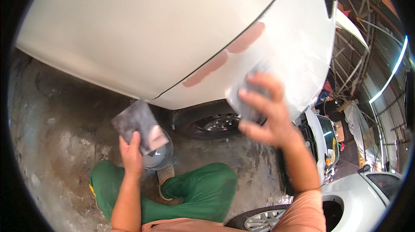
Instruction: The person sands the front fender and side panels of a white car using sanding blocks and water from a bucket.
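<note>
My left hand [132, 154] grips a dark grey, smudged flat sheet [136, 119] with a pinkish patch, held low in front of the white car panel [129, 24]. Beneath it, a round grey container [162, 160] is partly hidden. My right hand [270, 115], blurred by motion, holds a grey pad or block [248, 100] at the white panel beside the wheel arch; whether it touches cannot be told. Two pink filler patches [245, 38] run along the dark panel seam just above and left of that hand.
The car's black wheel [209, 125] is under the panel. My bent legs in green trousers [199, 189] are on the stained concrete floor [52, 115]. A silver car [350, 193] stands close at right, with another opened white vehicle [320, 132], scaffolding and corrugated sheeting beyond.
</note>
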Motion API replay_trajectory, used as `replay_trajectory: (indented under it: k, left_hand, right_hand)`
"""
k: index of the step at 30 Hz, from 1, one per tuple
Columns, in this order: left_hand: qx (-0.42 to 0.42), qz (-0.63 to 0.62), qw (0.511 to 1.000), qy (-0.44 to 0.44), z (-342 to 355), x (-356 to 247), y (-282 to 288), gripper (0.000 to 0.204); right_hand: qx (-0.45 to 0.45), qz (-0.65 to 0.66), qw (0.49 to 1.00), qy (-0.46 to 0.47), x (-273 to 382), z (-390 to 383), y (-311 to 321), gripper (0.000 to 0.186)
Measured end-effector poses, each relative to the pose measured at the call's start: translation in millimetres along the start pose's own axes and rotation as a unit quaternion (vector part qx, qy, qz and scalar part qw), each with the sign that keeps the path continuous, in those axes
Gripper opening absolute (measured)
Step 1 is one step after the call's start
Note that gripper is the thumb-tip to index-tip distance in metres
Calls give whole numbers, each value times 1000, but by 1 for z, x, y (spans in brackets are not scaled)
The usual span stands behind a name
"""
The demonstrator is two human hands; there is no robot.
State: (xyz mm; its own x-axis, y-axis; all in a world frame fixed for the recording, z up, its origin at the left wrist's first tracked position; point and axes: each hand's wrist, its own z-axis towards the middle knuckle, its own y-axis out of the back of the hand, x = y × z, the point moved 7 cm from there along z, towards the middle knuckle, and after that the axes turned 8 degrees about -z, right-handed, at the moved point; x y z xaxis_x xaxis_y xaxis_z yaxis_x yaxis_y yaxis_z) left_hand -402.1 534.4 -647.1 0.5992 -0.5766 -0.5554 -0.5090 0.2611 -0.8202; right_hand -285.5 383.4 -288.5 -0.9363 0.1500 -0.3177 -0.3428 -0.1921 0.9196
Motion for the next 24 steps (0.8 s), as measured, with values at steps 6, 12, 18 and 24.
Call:
replay_trajectory:
  k: [6,12,18,24]
  left_hand:
    - [10,-186,972,145,-47,0,-55,37]
    - [-59,-160,973,154,-49,-6,-49,34]
    - [-39,-13,997,-67,-39,-43,-39,29]
    - [20,33,985,-167,-51,-51,-49,30]
  right_hand:
    - [23,573,813,-99,97,-49,-105,65]
    - [142,328,931,-77,97,-51,-140,62]
    - [111,152,979,-72,84,-35,-126,58]
    - [118,140,983,-28,110,-18,-117,58]
